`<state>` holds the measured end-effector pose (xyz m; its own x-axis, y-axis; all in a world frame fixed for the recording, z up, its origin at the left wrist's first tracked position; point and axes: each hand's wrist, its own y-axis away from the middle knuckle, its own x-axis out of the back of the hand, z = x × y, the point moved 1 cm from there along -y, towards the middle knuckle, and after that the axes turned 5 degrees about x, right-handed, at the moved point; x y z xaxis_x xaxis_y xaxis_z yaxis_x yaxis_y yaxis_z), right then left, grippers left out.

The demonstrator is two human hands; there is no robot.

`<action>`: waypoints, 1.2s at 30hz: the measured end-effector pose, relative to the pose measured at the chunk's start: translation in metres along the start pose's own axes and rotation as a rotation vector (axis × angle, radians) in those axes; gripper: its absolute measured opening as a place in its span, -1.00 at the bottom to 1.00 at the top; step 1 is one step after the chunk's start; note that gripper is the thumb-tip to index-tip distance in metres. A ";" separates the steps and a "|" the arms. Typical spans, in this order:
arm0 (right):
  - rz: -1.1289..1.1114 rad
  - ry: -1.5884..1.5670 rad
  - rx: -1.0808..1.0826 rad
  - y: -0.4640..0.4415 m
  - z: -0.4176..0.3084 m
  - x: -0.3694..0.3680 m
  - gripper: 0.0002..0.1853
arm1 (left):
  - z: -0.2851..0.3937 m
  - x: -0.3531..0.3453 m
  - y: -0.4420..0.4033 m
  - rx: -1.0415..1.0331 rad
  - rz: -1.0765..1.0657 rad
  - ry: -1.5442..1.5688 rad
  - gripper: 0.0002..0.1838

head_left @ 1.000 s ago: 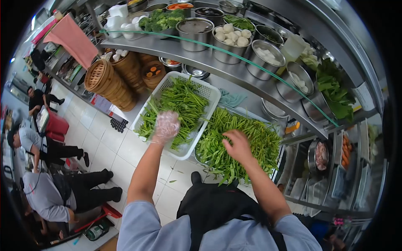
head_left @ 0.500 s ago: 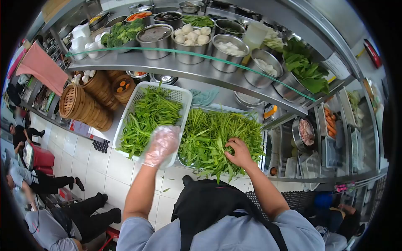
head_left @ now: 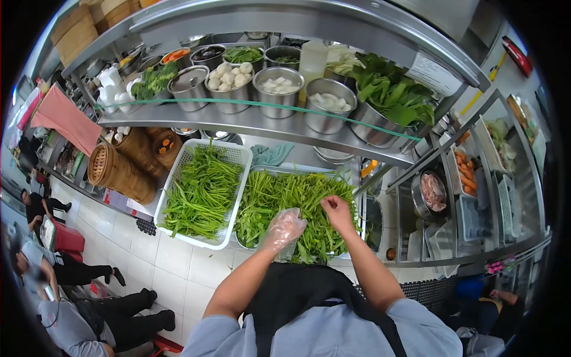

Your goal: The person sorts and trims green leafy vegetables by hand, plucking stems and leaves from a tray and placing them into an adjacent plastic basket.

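My left hand [head_left: 285,229], in a clear plastic glove, is closed over the lower part of the leafy green stems [head_left: 262,196] heaped on a metal tray; what its fingers grip is hidden. My bare right hand [head_left: 337,212] is above the right part of the same heap, fingers curled together, and anything between them is too small to make out. Left of the tray, a white perforated basket [head_left: 242,156] holds more green stems [head_left: 202,193], with neither hand touching it.
Above the tray runs a steel shelf [head_left: 267,128] with metal pots of vegetables. Bamboo steamers [head_left: 122,172] stand left of the basket. A rack [head_left: 440,262] with bins is at the right. Several people are at the lower left, one a seated person [head_left: 38,205].
My left hand has moved right, from the white basket to the heap on the tray. My right hand has lifted from the leaves and its fingers have curled. The camera view has shifted.
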<state>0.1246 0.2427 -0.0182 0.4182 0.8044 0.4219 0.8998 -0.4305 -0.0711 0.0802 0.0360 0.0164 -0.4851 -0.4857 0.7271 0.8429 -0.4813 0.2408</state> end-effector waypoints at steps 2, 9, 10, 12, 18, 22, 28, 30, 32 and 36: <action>-0.004 -0.008 0.016 -0.008 -0.015 0.005 -0.66 | 0.014 0.006 0.009 -0.034 0.102 0.024 -0.64; -0.221 -0.103 -0.110 -0.025 -0.002 0.009 -0.68 | 0.041 0.007 0.026 -0.074 0.056 -0.079 -0.55; -0.231 -0.166 -0.166 -0.024 -0.007 0.016 -0.71 | 0.034 0.007 0.026 -0.071 0.058 -0.082 -0.55; -0.244 -0.230 -0.218 -0.025 -0.017 0.031 -0.73 | 0.010 0.014 0.026 0.040 0.026 -0.235 -0.45; -0.167 -0.567 -0.195 -0.024 -0.046 0.069 -0.76 | 0.027 0.079 0.050 0.128 0.077 -0.056 -0.52; -0.099 -0.067 0.337 -0.021 -0.065 0.070 -0.80 | 0.059 0.093 0.050 -0.103 0.330 0.018 -0.64; -0.337 -0.200 0.342 -0.008 -0.086 0.072 -0.84 | 0.067 0.022 0.018 -0.373 0.184 -0.035 -0.71; -0.153 -0.280 0.408 -0.010 -0.080 0.074 -0.83 | 0.043 0.002 0.010 -0.305 0.134 -0.152 -0.72; -0.045 -0.395 0.390 -0.014 -0.074 0.080 -0.82 | 0.024 -0.011 0.006 -0.245 0.071 -0.269 -0.72; 0.031 -0.712 0.105 -0.023 -0.053 0.098 -0.78 | -0.006 -0.010 0.004 -0.246 0.077 -0.376 -0.71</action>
<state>0.1383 0.3102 0.0727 0.3910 0.8796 -0.2711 0.8786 -0.4445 -0.1749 0.0869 0.0348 0.0059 -0.2665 -0.2498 0.9309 0.7704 -0.6355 0.0500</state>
